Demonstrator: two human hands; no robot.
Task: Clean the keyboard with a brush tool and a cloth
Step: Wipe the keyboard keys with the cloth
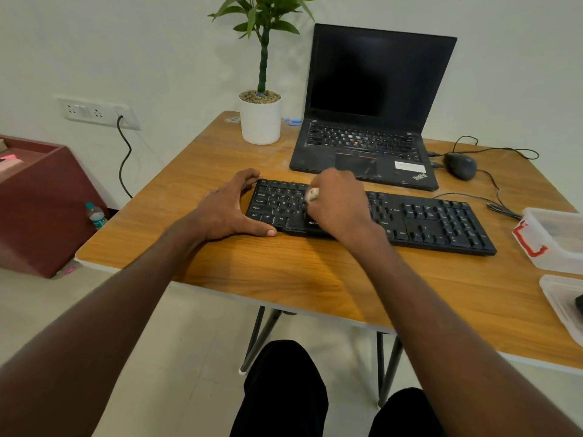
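A black full-size keyboard [435, 222] lies across the middle of the wooden table [284, 272]. My left hand [230, 209] clasps its left end, with the fingers over the far corner and the thumb along the near edge. My right hand [337, 203] is closed over the keyboard's left-centre keys, and a small pale item [312, 194] sticks out of the fist. It is blurred, so I cannot tell whether it is the brush tool or the cloth.
An open black laptop [372, 121] stands just behind the keyboard. A potted plant [260, 118] is at the back left, a wired mouse [460, 165] at the back right. Two clear plastic containers [555, 244] sit at the right edge. A dark red cabinet [41, 197] stands on the floor, left.
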